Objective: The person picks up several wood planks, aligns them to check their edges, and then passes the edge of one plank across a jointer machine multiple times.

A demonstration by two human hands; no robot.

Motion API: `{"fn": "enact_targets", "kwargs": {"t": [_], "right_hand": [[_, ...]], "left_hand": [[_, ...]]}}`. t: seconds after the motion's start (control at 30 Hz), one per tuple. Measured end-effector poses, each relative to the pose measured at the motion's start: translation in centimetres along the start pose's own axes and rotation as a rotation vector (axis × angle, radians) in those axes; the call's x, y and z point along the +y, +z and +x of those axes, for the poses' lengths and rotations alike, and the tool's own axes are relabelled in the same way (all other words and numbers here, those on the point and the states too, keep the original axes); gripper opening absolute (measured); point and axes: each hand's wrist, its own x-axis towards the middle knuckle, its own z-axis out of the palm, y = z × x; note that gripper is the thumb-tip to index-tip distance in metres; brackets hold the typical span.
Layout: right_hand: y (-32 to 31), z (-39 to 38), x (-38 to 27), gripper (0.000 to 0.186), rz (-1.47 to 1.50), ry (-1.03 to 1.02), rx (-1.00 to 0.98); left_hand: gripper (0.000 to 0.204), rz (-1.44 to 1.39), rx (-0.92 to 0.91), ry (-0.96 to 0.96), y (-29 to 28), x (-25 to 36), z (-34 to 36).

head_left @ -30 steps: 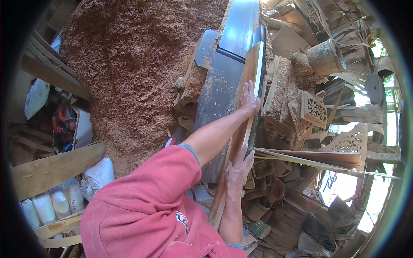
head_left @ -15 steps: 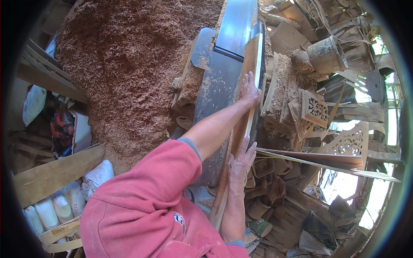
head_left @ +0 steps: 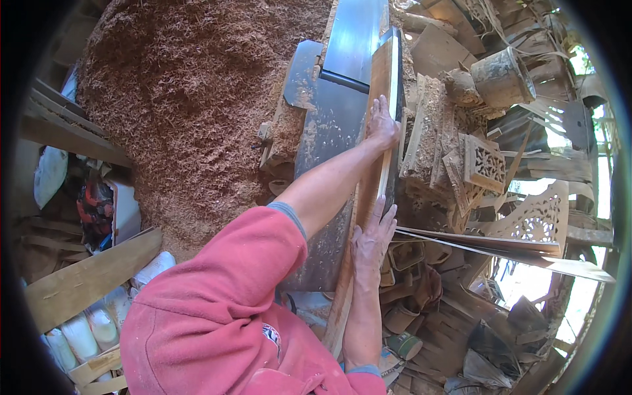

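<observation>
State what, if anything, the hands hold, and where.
A board, touched, grip unclear: left hand on its far part, right hand on a nearer stretch.

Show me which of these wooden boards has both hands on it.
The long, narrow brown board lying along the dark machine bed: the left hand is farther up it, the right hand lower. The broad plank at lower left is untouched.

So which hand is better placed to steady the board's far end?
Probably the left hand: it lies flat, farther forward on the board, nearer that end. The right hand rests farther back along it, closer to the pink shirt.
</observation>
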Motion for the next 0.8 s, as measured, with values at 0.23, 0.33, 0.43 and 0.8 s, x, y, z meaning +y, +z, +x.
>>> {"fn": "enact_targets", "kwargs": {"t": [0.23, 0.33, 0.43, 0.8], "right_hand": [[-0.2, 2.3, -1.0, 0.101, -0.046, 0.005, -0.051], [0.0, 3.3, -0.9, 0.099, -0.071, -0.003, -0.058], [0.2, 4.5, -1.0, 0.099, -0.092, 0.007, -0.055], [0.3, 8.4, -2.9, 0.099, -0.064, 0.019, -0.054]], "left_hand": [[0.089, 0.026, 0.022, 0.007, -0.3, -0.2, 2.7], [0.089, 0.023, 0.006, -0.006, -0.5, 0.4, 3.4], [0.089, 0.026, -0.009, -0.016, -0.8, 1.1, 4.3], [0.1, -0.102, 0.077, 0.122, -3.2, -0.3, 7.3]]}}
